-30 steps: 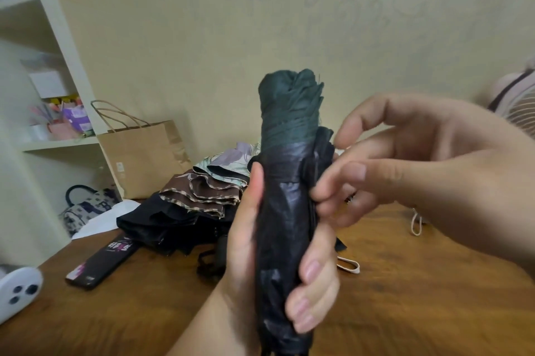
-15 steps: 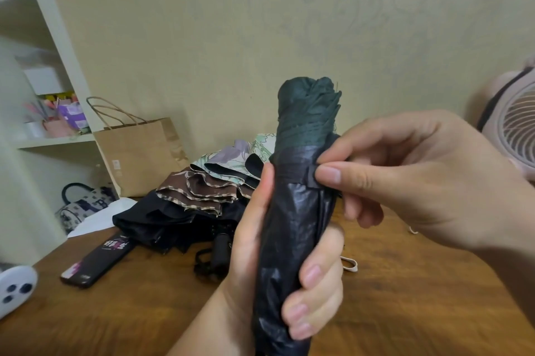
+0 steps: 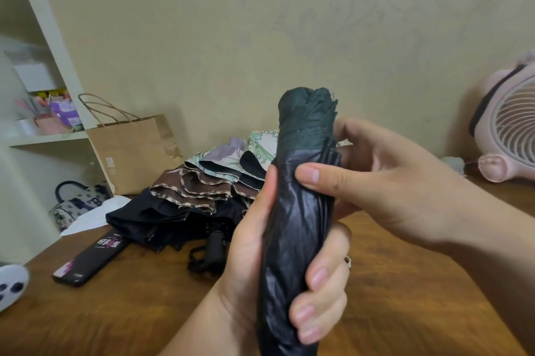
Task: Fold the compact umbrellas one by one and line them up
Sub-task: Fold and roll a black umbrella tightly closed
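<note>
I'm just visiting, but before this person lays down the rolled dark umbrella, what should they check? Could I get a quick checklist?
1. Grip secure: ok. The left hand holds the umbrella upright, fingers curled round its lower half.
2. Canopy rolled tight: ok. The folds lie snug.
3. Roll fastened shut: cannot tell. The right hand presses its thumb on the wrap near the top.
4. Bare table space to lay it down: ok, on the right side.
5. Other umbrellas folded: not ok. A pile lies unfolded behind.
</note>
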Action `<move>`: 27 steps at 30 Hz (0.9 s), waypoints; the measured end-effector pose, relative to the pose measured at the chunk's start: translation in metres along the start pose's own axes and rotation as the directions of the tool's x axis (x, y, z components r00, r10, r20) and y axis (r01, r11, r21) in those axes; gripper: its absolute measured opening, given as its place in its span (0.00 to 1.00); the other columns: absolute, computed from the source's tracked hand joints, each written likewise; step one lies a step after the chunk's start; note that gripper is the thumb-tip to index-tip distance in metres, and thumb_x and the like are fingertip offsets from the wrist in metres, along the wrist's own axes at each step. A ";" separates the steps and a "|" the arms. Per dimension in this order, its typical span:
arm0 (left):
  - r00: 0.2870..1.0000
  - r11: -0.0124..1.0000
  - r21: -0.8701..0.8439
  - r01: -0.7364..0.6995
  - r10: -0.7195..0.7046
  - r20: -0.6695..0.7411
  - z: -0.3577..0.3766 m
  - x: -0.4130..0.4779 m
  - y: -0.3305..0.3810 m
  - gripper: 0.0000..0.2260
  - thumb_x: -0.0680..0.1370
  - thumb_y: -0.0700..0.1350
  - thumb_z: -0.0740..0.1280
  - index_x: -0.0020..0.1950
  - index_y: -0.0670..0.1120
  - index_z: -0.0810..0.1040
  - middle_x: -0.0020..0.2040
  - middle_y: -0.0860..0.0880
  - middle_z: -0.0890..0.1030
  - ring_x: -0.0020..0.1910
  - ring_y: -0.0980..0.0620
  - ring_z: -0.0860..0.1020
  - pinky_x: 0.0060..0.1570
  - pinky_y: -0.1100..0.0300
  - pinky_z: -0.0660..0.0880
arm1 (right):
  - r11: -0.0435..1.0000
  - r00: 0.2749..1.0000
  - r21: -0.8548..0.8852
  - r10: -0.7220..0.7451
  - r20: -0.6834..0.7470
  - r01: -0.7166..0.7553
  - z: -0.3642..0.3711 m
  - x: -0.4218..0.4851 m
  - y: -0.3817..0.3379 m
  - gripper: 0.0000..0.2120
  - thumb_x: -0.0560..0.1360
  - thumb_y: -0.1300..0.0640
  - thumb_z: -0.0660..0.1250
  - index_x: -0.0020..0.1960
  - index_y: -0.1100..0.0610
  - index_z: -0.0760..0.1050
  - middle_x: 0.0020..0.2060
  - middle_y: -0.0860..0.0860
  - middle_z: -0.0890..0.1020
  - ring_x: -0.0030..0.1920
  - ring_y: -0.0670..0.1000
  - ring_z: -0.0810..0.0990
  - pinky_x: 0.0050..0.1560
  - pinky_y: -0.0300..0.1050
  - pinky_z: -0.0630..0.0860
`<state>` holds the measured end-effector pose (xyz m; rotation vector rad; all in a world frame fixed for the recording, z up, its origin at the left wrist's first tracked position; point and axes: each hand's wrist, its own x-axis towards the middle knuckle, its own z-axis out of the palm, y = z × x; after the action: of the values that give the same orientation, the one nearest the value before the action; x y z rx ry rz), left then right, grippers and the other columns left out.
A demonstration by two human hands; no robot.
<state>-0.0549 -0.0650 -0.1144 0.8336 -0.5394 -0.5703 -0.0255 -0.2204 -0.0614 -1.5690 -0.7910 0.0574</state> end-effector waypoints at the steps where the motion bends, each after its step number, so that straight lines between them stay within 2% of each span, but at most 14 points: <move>1: 0.998 0.998 -0.065 -0.001 0.005 0.064 -0.003 -0.001 0.000 0.28 0.75 0.69 0.67 0.61 0.50 0.63 0.24 0.43 0.58 0.19 0.45 0.54 0.21 0.54 0.48 | 1.000 1.000 0.002 0.001 -0.014 -0.001 0.000 0.000 0.002 0.25 0.69 0.51 0.75 0.60 0.62 0.73 0.46 0.60 0.87 0.48 0.60 0.87 0.47 0.59 0.84; 3: 0.999 0.998 -0.062 -0.007 0.009 0.038 0.000 0.005 0.003 0.28 0.75 0.69 0.68 0.60 0.49 0.64 0.24 0.43 0.58 0.18 0.44 0.54 0.21 0.52 0.47 | 0.999 1.000 0.034 0.006 -0.030 -0.005 -0.002 0.002 0.005 0.25 0.69 0.53 0.75 0.60 0.64 0.73 0.46 0.61 0.86 0.49 0.60 0.87 0.53 0.60 0.83; 5: 0.997 0.998 0.059 -0.035 0.039 -0.062 -0.003 0.009 0.000 0.33 0.67 0.71 0.75 0.55 0.44 0.74 0.24 0.46 0.67 0.17 0.44 0.66 0.17 0.54 0.58 | 0.996 1.000 0.094 0.016 -0.011 -0.015 -0.004 0.003 0.007 0.25 0.69 0.55 0.76 0.61 0.65 0.73 0.49 0.64 0.85 0.51 0.62 0.86 0.58 0.64 0.80; 6: 0.995 0.994 0.109 -0.031 0.041 -0.095 -0.007 0.007 0.003 0.34 0.65 0.72 0.75 0.52 0.43 0.79 0.28 0.45 0.73 0.20 0.47 0.74 0.18 0.57 0.68 | 0.992 1.000 0.123 0.026 0.002 -0.026 -0.005 0.003 0.007 0.26 0.69 0.56 0.76 0.62 0.66 0.73 0.50 0.66 0.84 0.49 0.64 0.85 0.55 0.66 0.81; 7: 0.997 0.996 0.092 -0.019 0.026 -0.072 -0.006 0.006 0.004 0.35 0.70 0.71 0.72 0.53 0.40 0.79 0.34 0.40 0.77 0.26 0.47 0.81 0.24 0.58 0.76 | 0.988 0.999 0.146 0.042 0.014 -0.044 -0.006 0.004 0.007 0.27 0.69 0.56 0.76 0.62 0.67 0.72 0.49 0.69 0.83 0.43 0.64 0.84 0.44 0.62 0.83; 8: 1.000 0.999 0.042 -0.015 0.016 -0.011 -0.003 0.004 0.004 0.36 0.76 0.69 0.66 0.60 0.36 0.77 0.43 0.37 0.78 0.34 0.45 0.84 0.32 0.55 0.81 | 0.985 0.998 0.159 0.057 0.023 -0.060 -0.007 0.004 0.007 0.27 0.69 0.57 0.75 0.62 0.68 0.71 0.44 0.69 0.83 0.34 0.62 0.80 0.30 0.53 0.80; 10: 0.997 0.998 0.038 -0.054 0.056 -0.055 -0.001 -0.002 0.006 0.37 0.79 0.65 0.65 0.72 0.34 0.71 0.54 0.34 0.76 0.44 0.39 0.83 0.44 0.47 0.83 | 0.984 0.997 0.162 0.073 0.030 -0.077 -0.006 0.004 0.010 0.26 0.70 0.58 0.75 0.60 0.70 0.68 0.34 0.63 0.80 0.26 0.58 0.72 0.22 0.43 0.67; 11: 0.990 0.994 0.090 -0.068 0.079 -0.118 -0.002 -0.004 0.005 0.37 0.76 0.64 0.70 0.71 0.35 0.73 0.54 0.34 0.76 0.44 0.39 0.82 0.45 0.46 0.83 | 0.985 0.997 0.155 0.077 0.022 -0.080 -0.005 0.004 0.012 0.26 0.70 0.58 0.75 0.59 0.70 0.67 0.32 0.61 0.80 0.26 0.58 0.70 0.23 0.44 0.66; 14: 0.955 0.967 0.248 -0.052 0.121 -0.271 -0.003 -0.003 0.005 0.27 0.68 0.61 0.79 0.50 0.37 0.84 0.42 0.37 0.80 0.34 0.43 0.82 0.39 0.50 0.83 | 0.995 0.997 0.085 0.061 -0.044 -0.058 -0.002 0.006 0.018 0.24 0.69 0.54 0.76 0.57 0.66 0.72 0.33 0.62 0.82 0.26 0.57 0.73 0.30 0.53 0.69; 17: 0.929 0.965 0.249 -0.078 0.161 -0.333 0.000 -0.003 0.006 0.19 0.72 0.57 0.75 0.43 0.40 0.84 0.35 0.39 0.80 0.29 0.43 0.81 0.36 0.51 0.82 | 0.994 0.996 0.067 0.085 -0.004 -0.084 0.000 0.006 0.019 0.21 0.76 0.47 0.70 0.55 0.65 0.76 0.32 0.61 0.80 0.30 0.57 0.78 0.51 0.67 0.77; 19: 0.916 0.969 0.227 -0.094 0.173 -0.361 0.002 -0.002 0.009 0.18 0.73 0.56 0.69 0.37 0.41 0.85 0.32 0.40 0.79 0.27 0.43 0.79 0.34 0.53 0.81 | 0.989 0.989 0.053 0.137 0.050 -0.140 -0.002 0.007 0.019 0.24 0.82 0.43 0.61 0.57 0.65 0.78 0.39 0.61 0.83 0.42 0.58 0.84 0.62 0.67 0.74; 21: 0.890 0.973 0.184 -0.137 0.202 -0.408 0.004 -0.001 0.012 0.19 0.72 0.56 0.66 0.34 0.41 0.84 0.31 0.40 0.79 0.26 0.44 0.78 0.32 0.54 0.80 | 0.978 0.979 0.047 0.203 0.005 -0.203 -0.002 0.008 0.019 0.24 0.79 0.39 0.62 0.59 0.58 0.81 0.48 0.57 0.85 0.53 0.56 0.85 0.59 0.61 0.77; 24: 0.815 0.963 0.141 -0.228 0.268 -0.514 0.003 0.002 0.015 0.19 0.73 0.55 0.66 0.33 0.42 0.85 0.32 0.42 0.79 0.26 0.45 0.78 0.32 0.56 0.79 | 0.953 0.952 -0.003 0.304 0.019 -0.304 0.004 0.006 0.022 0.18 0.75 0.37 0.68 0.51 0.51 0.83 0.38 0.53 0.83 0.40 0.56 0.83 0.47 0.59 0.79; 27: 0.662 0.936 0.138 -0.325 0.329 -0.673 -0.009 0.001 0.025 0.21 0.78 0.54 0.65 0.32 0.41 0.82 0.30 0.43 0.79 0.25 0.46 0.78 0.30 0.59 0.78 | 0.920 0.918 -0.157 0.379 0.116 -0.360 0.010 0.000 0.026 0.19 0.74 0.35 0.70 0.54 0.48 0.83 0.43 0.56 0.86 0.42 0.60 0.85 0.47 0.61 0.80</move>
<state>-0.0421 -0.0474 -0.0993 0.8585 0.0139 0.1057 -0.0185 -0.2102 -0.0865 -1.8423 -0.6071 0.4067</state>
